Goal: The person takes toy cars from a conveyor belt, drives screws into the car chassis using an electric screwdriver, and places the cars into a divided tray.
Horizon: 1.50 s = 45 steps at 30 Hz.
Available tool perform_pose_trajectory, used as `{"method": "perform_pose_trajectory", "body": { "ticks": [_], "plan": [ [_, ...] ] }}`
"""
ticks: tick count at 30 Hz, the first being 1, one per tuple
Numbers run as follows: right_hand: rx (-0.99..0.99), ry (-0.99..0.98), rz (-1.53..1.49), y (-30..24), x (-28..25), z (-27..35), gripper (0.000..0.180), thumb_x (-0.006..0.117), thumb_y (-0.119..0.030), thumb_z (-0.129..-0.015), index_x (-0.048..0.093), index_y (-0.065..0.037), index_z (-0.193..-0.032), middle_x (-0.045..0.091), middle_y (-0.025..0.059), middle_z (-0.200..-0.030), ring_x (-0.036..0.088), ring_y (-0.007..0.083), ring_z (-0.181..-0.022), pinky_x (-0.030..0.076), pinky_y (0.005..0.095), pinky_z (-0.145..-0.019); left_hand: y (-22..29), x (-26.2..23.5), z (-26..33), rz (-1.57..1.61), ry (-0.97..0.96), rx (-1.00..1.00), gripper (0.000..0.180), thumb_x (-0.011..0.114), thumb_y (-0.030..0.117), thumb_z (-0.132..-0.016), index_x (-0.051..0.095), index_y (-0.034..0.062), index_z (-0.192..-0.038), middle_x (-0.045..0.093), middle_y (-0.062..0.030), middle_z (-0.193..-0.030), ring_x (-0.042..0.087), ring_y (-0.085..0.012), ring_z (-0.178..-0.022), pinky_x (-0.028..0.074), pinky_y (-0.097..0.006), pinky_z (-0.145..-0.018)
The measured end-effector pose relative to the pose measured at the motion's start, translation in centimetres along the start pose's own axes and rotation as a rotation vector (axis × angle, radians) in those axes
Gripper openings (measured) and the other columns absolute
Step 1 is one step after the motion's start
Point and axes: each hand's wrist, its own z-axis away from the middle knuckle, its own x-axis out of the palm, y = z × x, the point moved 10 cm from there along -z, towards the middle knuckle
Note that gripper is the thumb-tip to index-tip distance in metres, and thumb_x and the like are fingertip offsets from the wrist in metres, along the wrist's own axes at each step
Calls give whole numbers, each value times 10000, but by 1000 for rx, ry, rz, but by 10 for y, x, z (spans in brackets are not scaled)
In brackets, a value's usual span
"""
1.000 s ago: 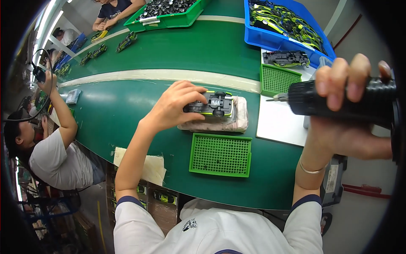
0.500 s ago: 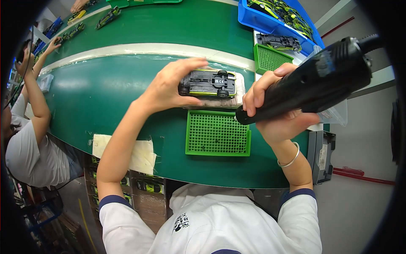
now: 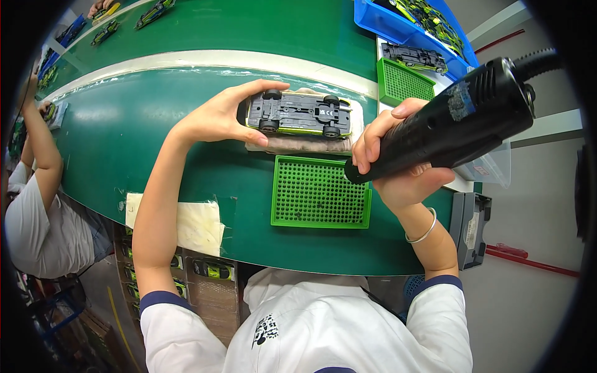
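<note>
An upside-down toy car (image 3: pixel 301 114), black underside up with yellow-green edges, rests on a pale padded block (image 3: pixel 305 145). My left hand (image 3: pixel 214 115) curves around the car's left end, thumb on the near side and fingers on the far side. Its fingers are apart, and the thumb appears just off the car's edge. My right hand (image 3: pixel 388 149) is wrapped round a black electric screwdriver (image 3: pixel 448 121), tilted with its narrow end down at the left. That end hangs over the right rim of a green perforated tray (image 3: pixel 320 193); its bit is not clearly visible.
Back right are a blue bin (image 3: pixel 367 18) of toy cars, another upturned car (image 3: pixel 413 57) and a second green tray (image 3: pixel 404 84). A cloth patch (image 3: pixel 199 227) lies near the front edge. At left, a person's arm (image 3: pixel 43 137) reaches over the green table.
My left hand has drawn back to the left along the toy car, uncovering its left end and wheels. The screwdriver in my right hand has barely moved.
</note>
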Motion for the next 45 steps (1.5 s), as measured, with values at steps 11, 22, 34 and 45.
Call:
{"method": "perform_pose_trajectory", "body": {
  "ticks": [11, 22, 34, 45],
  "plan": [
    [-217, -38, -117, -34, 7, -13, 852, 354, -790, -581, 305, -64, -1024, 429, 63, -582, 439, 146, -433, 396, 263, -407, -10, -4, 2, 86, 42, 55, 755, 750, 140, -524, 415, 66, -1197, 483, -95, -1130, 454, -183, -1035, 330, -297, -929],
    [-397, -230, -247, -52, 86, -91, 1023, 290, -861, -498, 307, -49, -1119, 446, 81, -661, 456, 162, -476, 406, 286, -448, -7, -8, 9, 52, 53, 95, 754, 752, 222, -559, 408, 57, -1210, 480, -112, -1162, 442, -203, -1076, 320, -312, -940],
    [-60, -92, 200, 16, 95, -111, 908, 249, -818, -574, 301, -20, -1004, 443, 74, -580, 453, 141, -430, 397, 234, -409, -3, -15, 12, 45, 66, 90, 609, 754, 185, -558, 484, 0, -1072, 532, -110, -1039, 494, -230, -982, 390, -316, -849],
    [-13, -128, 197, 33, 103, -105, 916, 263, -821, -541, 307, -22, -987, 446, 71, -566, 431, 123, -408, 380, 208, -374, 2, -21, 14, 73, 139, 122, 521, 757, 176, -547, 530, 24, -992, 554, -87, -971, 517, -216, -903, 411, -310, -796]
  ]
}}
